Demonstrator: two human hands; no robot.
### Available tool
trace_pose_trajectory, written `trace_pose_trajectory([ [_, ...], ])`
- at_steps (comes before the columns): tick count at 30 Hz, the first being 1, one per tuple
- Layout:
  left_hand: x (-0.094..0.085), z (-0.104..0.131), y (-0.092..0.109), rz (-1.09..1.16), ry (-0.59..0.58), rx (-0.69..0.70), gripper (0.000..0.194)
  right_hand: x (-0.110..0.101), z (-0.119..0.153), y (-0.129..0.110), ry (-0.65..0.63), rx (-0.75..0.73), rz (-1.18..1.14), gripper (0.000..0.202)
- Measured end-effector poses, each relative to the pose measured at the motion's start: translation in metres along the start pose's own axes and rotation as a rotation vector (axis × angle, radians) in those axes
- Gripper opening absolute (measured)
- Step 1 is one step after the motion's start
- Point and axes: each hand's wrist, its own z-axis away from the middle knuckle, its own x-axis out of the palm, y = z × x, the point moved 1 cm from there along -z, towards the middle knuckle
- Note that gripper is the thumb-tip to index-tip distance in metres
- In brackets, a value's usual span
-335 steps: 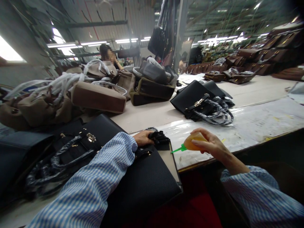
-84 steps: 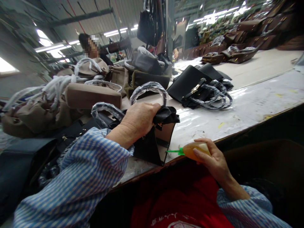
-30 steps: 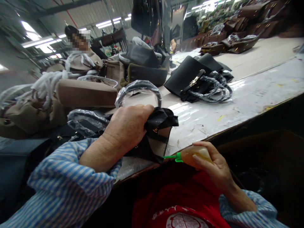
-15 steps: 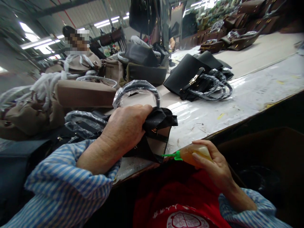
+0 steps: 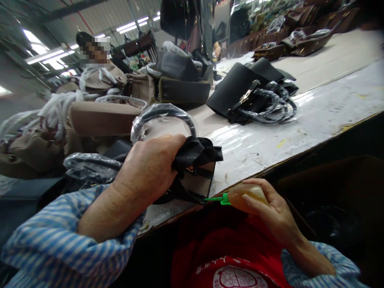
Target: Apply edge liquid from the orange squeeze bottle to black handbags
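A black handbag [image 5: 196, 154] with a plastic-wrapped handle [image 5: 163, 110] is gripped at its upper part by my left hand [image 5: 150, 164]. Its fabric is bunched near my fingers, and a beige inner panel [image 5: 198, 180] shows below. My right hand [image 5: 274, 214] is wrapped around a squeeze bottle [image 5: 246, 196] of amber liquid, tilted on its side. The bottle's thin green nozzle [image 5: 214, 198] points left, its tip at the lower edge of the bag. Whether liquid is coming out is too small to tell. My left fingertips are mostly hidden behind the hand.
Black handbags [image 5: 240, 92] with wrapped handles lie farther along the white worktable [image 5: 264, 148]. Taupe bags [image 5: 102, 118] are piled at left, brown bags [image 5: 312, 44] at the far right. The table's front edge runs diagonally before me. Another person [image 5: 94, 50] is behind the left pile.
My left hand and the top of the bag have shifted slightly left. The bottle stays in my right hand, its nozzle tip still at the bag's lower edge.
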Motion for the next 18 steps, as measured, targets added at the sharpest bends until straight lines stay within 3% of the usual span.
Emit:
trace_pose_trajectory([
  [6, 0.001, 0.02, -0.011, 0.123, 0.044, 0.007, 0.017, -0.002, 0.001, 0.005, 0.011, -0.137, 0.11, 0.043],
  [11, 0.004, 0.047, -0.022, 0.12, -0.036, -0.005, 0.003, -0.003, 0.0, 0.007, -0.009, -0.17, 0.178, 0.041],
  [18, -0.009, 0.078, -0.026, 0.159, -0.105, -0.081, 0.018, 0.0, 0.003, 0.002, -0.007, -0.309, 0.233, 0.035],
])
